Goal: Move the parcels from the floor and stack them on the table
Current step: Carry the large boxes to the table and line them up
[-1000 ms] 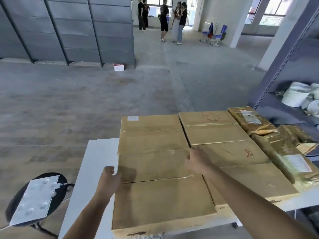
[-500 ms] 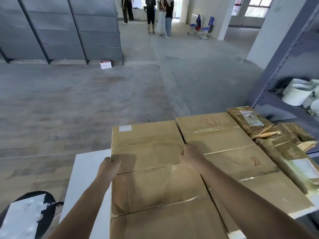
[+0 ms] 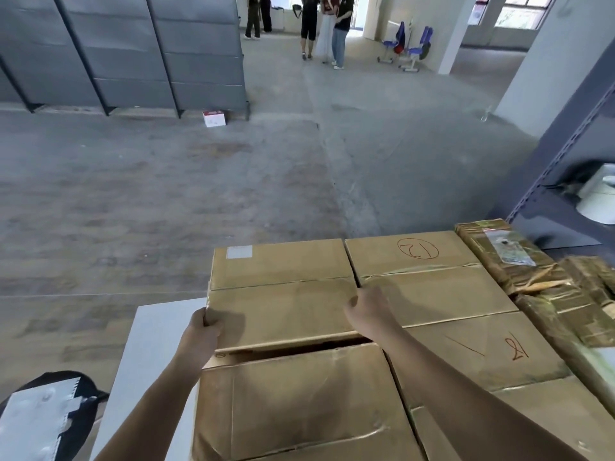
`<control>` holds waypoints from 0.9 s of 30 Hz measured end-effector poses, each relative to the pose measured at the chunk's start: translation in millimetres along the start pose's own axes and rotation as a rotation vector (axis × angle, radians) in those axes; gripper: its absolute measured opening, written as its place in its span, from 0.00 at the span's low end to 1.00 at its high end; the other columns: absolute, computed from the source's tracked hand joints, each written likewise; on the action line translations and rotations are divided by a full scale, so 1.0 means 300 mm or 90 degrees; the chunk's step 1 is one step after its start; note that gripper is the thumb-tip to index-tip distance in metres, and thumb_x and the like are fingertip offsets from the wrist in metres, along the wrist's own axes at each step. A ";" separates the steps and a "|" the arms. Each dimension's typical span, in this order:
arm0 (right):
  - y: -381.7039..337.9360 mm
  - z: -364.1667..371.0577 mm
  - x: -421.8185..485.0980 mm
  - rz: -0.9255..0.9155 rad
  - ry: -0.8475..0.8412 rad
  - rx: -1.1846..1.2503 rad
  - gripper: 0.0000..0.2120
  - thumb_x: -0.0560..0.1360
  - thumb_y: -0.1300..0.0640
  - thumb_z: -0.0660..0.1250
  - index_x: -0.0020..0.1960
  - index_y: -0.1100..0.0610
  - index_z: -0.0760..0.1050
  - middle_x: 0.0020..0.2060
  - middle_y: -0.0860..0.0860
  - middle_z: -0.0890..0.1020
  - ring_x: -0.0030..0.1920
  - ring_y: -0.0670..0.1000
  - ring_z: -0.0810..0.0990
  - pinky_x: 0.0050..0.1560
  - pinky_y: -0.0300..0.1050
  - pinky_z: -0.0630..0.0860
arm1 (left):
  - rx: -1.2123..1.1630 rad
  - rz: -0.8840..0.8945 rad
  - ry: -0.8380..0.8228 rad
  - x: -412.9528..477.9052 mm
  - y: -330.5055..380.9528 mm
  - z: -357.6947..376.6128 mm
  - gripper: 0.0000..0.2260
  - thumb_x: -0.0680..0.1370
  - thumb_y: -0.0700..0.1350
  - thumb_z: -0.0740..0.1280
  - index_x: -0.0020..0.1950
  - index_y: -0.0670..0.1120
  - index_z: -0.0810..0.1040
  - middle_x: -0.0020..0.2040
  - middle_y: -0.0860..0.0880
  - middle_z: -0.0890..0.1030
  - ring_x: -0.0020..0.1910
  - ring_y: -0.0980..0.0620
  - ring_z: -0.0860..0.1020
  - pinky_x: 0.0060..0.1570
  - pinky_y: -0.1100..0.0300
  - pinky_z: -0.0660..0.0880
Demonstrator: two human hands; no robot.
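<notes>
Flat brown cardboard parcels lie side by side on a white table [image 3: 149,347]. My left hand [image 3: 203,334] grips the left edge of the far left parcel [image 3: 283,294]. My right hand [image 3: 366,309] holds the same parcel's right edge, fingers curled into the gap beside the parcel marked 21 [image 3: 429,277]. The held parcel's near edge is raised, with a dark gap above the near left parcel [image 3: 293,404]. Another parcel with a red mark [image 3: 492,354] lies under my right forearm.
Tape-wrapped brown packages [image 3: 519,257] lie at the table's right end, next to a grey metal shelf [image 3: 565,154] holding white rolls. A black stool [image 3: 50,414] with a white padded envelope stands at lower left. Several people stand far off across the concrete floor. A small white box [image 3: 214,118] lies by grey partitions.
Both hands have slid forward from the middle of the left stack to the far parcel and closed on its side edges. Its near edge has lifted off the near parcel.
</notes>
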State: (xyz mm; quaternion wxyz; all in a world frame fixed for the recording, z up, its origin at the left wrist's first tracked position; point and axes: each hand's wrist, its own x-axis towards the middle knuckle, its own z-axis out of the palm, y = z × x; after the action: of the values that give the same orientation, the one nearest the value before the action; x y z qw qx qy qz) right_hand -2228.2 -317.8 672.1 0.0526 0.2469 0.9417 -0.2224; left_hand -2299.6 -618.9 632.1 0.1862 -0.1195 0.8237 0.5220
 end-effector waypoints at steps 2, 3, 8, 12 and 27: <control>-0.004 0.007 -0.006 -0.018 0.015 -0.033 0.16 0.79 0.53 0.57 0.53 0.64 0.77 0.56 0.59 0.71 0.56 0.58 0.73 0.57 0.51 0.75 | 0.009 0.004 -0.011 -0.008 0.021 0.003 0.16 0.71 0.39 0.61 0.59 0.41 0.75 0.49 0.43 0.81 0.49 0.42 0.80 0.48 0.53 0.74; -0.010 0.012 -0.013 -0.034 0.026 -0.051 0.16 0.80 0.54 0.56 0.55 0.63 0.76 0.57 0.58 0.69 0.57 0.57 0.72 0.58 0.50 0.74 | 0.015 0.008 -0.018 -0.027 0.037 0.006 0.16 0.71 0.40 0.62 0.59 0.41 0.74 0.50 0.44 0.81 0.49 0.43 0.79 0.48 0.54 0.74; -0.016 0.030 -0.064 -0.119 0.035 -0.105 0.13 0.80 0.55 0.57 0.60 0.59 0.73 0.59 0.55 0.68 0.59 0.55 0.70 0.58 0.48 0.74 | 0.038 -0.003 0.003 -0.103 0.031 0.014 0.18 0.77 0.45 0.61 0.67 0.44 0.69 0.55 0.47 0.78 0.52 0.46 0.76 0.49 0.55 0.70; 0.033 0.038 -0.154 -0.171 0.036 -0.114 0.13 0.78 0.56 0.58 0.61 0.57 0.72 0.60 0.53 0.70 0.60 0.54 0.69 0.58 0.49 0.74 | 0.063 0.004 -0.004 -0.157 -0.006 0.015 0.20 0.78 0.52 0.62 0.67 0.45 0.69 0.56 0.47 0.77 0.51 0.47 0.76 0.48 0.53 0.72; 0.153 0.051 -0.464 -0.019 0.052 -0.084 0.15 0.76 0.55 0.59 0.56 0.63 0.77 0.59 0.59 0.73 0.61 0.59 0.70 0.63 0.48 0.69 | 0.010 -0.044 -0.022 -0.359 -0.166 0.030 0.23 0.81 0.54 0.58 0.70 0.41 0.68 0.63 0.43 0.74 0.55 0.45 0.72 0.55 0.52 0.69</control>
State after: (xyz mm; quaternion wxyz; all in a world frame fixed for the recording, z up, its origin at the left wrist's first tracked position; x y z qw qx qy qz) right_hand -2084.6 -350.4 669.3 0.0272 0.2379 0.9592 -0.1500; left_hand -2181.4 -631.8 634.5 0.2193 -0.1372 0.8197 0.5111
